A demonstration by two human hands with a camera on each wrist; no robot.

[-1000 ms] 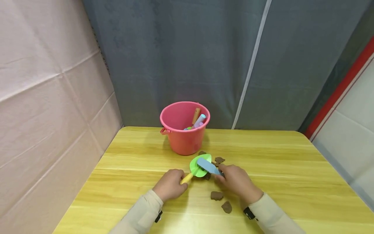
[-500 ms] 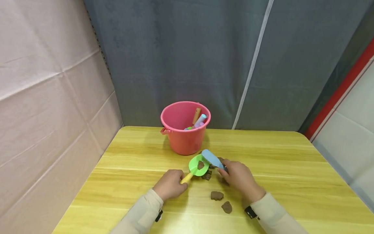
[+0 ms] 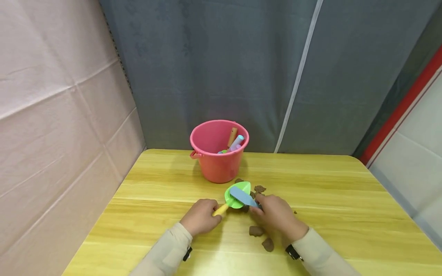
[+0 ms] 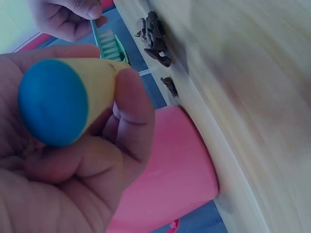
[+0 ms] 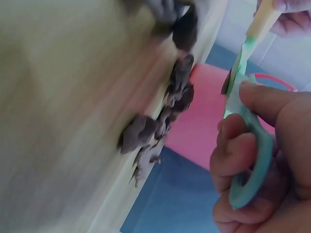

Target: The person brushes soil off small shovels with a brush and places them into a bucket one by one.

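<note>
My left hand point(image 3: 201, 217) grips the yellow handle of a green toy shovel point(image 3: 246, 186), whose leaf-shaped blade is over the table's middle. The handle's blue end cap point(image 4: 53, 103) faces the left wrist view. My right hand point(image 3: 277, 215) holds a light-blue brush point(image 3: 242, 196), its head across the blade with bristles down. A loop forms the brush's handle point(image 5: 264, 148) in the right wrist view. A dark brown lump point(image 5: 226, 82) shows at the blade in that view; in the head view the brush hides the blade's middle. Brown clay-like pieces point(image 3: 259, 189) lie close by.
Just behind the shovel stands a pink bucket point(image 3: 220, 166) with several handled tools point(image 3: 236, 142) inside. Two brown lumps, one point(image 3: 256, 230) farther and one point(image 3: 268, 244) nearer, lie between my forearms. A grey curtain point(image 3: 214, 69) hangs behind the wooden table point(image 3: 328, 191).
The brush moved right and up off the blade, baring a brown lump in it, then came back left and down over the blade. My left hand and the shovel barely shifted.
</note>
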